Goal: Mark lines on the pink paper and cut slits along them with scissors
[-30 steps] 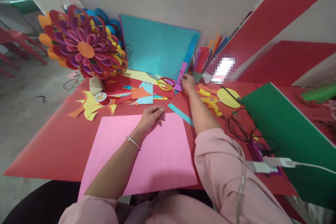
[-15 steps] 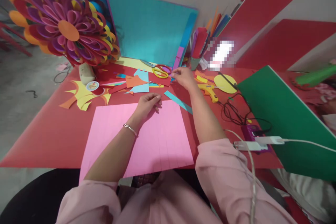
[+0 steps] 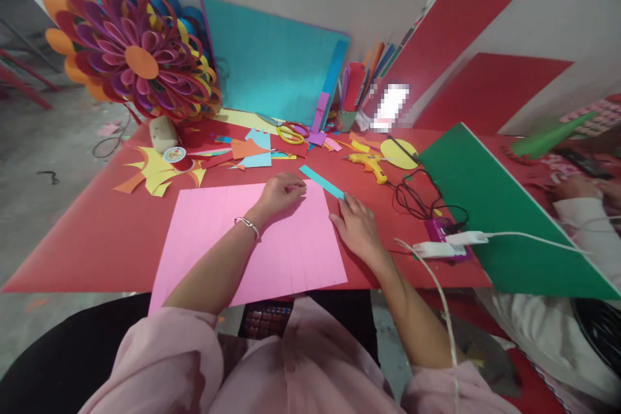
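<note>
A pink sheet of paper (image 3: 291, 252) with faint parallel lines lies at the table's front, its lower left corner past the edge. My left hand (image 3: 280, 196), a silver bangle on its wrist, rests on the sheet's upper part. Its fingers are loosely curled, with a gap at the thumb and nothing visible in them. By the sheet's right edge, my right hand (image 3: 359, 226) lies low with fingers spread. Its index fingertip is at the lower end of a light blue paper strip (image 3: 321, 181); whether it touches the strip I cannot tell.
Behind are scissors (image 3: 291, 134), coloured paper scraps (image 3: 247, 149), a thread spool (image 3: 178, 158) and a yellow glue gun (image 3: 371, 167). Cables run to a purple power strip (image 3: 441, 231) beside a leaning green board (image 3: 514, 220). A paper flower (image 3: 141, 62) stands back left. Another person's hands (image 3: 577, 191) show far right.
My right hand has come back from the scraps near the scissors to the pink sheet's right edge, its fingers now spread. My left hand stays on the sheet. The view has shifted slightly.
</note>
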Available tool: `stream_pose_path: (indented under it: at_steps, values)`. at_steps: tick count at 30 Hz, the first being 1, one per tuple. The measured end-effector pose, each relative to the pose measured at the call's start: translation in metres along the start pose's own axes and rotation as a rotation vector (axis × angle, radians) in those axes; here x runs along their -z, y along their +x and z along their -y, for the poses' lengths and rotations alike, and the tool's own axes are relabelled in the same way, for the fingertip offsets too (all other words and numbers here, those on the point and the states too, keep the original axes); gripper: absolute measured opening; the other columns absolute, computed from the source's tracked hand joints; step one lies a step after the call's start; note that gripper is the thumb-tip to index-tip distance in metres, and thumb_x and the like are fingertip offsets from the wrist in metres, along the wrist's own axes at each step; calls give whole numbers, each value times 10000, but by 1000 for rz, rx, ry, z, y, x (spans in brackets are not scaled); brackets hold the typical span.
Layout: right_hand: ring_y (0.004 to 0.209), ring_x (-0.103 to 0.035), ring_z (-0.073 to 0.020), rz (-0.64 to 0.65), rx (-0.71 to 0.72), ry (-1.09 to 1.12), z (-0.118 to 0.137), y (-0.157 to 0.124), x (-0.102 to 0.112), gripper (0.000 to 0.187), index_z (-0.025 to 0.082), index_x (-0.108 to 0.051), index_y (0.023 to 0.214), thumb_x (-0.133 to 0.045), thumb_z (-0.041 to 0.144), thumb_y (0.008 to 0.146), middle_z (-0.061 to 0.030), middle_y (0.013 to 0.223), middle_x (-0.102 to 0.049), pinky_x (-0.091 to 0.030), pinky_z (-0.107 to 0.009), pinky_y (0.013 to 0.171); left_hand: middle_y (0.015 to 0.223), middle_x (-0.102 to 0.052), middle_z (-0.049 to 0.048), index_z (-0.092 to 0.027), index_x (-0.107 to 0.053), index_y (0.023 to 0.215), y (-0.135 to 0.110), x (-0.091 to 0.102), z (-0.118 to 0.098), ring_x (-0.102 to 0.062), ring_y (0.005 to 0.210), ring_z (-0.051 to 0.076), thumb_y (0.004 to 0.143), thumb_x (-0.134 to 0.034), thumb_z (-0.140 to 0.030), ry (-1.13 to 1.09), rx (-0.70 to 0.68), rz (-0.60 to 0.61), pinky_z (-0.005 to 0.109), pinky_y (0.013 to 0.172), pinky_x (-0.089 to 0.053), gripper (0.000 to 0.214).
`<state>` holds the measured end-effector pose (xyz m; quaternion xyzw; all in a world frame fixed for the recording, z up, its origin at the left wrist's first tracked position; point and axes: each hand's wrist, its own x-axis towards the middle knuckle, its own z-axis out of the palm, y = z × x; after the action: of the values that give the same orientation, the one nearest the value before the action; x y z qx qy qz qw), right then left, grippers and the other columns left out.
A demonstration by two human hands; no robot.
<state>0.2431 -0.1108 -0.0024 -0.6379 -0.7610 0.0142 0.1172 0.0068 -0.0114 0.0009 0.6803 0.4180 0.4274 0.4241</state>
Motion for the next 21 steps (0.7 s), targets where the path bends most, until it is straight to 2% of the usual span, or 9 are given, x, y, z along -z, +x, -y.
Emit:
stream_pose_path:
  at_steps: [4, 6, 8, 10, 13, 16, 18, 21]
  values:
    - [1378, -541, -440, -88, 40, 7, 10, -17, -5, 535, 131, -629, 1439, -497, 476, 1052, -269, 1509, -576, -487, -641, 1051, 998, -802, 83, -274, -793, 763, -8, 4, -5, -704, 1085, 309, 734, -807, -255, 122, -98, 146, 495, 1086, -498, 37]
    - [1300, -581, -435, -93, 44, 24, 22, -26, -1, 503, 163, -658, 1407, -507, 483, 1049, -248, 1463, -616, -515, -630, 998, 1173, -793, 98, -276, -810, 870, -18, 7, -6, -683, 1209, 332, 747, -815, -280, 203, -160, 238, 528, 1150, -457, 123]
    - [1221, -611, -417, -67, 73, 49, 34, -35, 2, 461, 195, -692, 1358, -528, 489, 1043, -217, 1406, -657, -535, -600, 956, 1350, -732, 115, -267, -804, 1059, -29, 11, -6, -624, 1336, 332, 820, -769, -304, 317, -235, 290, 551, 1203, -405, 244]
    - [1176, -623, -393, -43, 128, 98, 43, -44, 5, 437, 222, -708, 1331, -554, 504, 1034, -189, 1364, -681, -549, -567, 927, 1422, -684, 132, -256, -773, 1175, -39, 13, -5, -593, 1382, 318, 894, -696, -307, 417, -293, 286, 545, 1210, -402, 296]
    - [1170, -623, -362, -8, 209, 184, 48, -48, 9, 439, 224, -709, 1331, -568, 514, 1033, -160, 1355, -688, -550, -535, 945, 1383, -673, 155, -240, -768, 1157, -42, 15, -3, -636, 1300, 300, 916, -659, -301, 489, -316, 195, 490, 1129, -490, 271]
    - [1164, -635, -329, 23, 255, 253, 44, -37, 14, 444, 193, -708, 1329, -554, 501, 1048, -150, 1345, -694, -554, -497, 973, 1325, -683, 168, -222, -771, 1117, -22, 13, -6, -640, 1267, 312, 924, -635, -315, 568, -344, 128, 494, 1089, -504, 253]
    - [1225, -620, -333, 15, 285, 247, 39, -27, 16, 478, 160, -683, 1367, -561, 493, 1048, -162, 1406, -669, -536, -496, 1026, 1329, -703, 169, -215, -771, 1135, 0, 8, -10, -576, 1366, 351, 956, -594, -325, 643, -373, 171, 557, 1150, -431, 274]
    - [1373, -548, -370, 14, 338, 187, 35, -18, 11, 548, 133, -634, 1437, -599, 497, 1029, -190, 1529, -588, -475, -539, 1115, 1491, -627, 173, -222, -760, 1191, 35, -4, -11, -426, 1511, 410, 969, -559, -301, 759, -363, 200, 662, 1197, -311, 310]
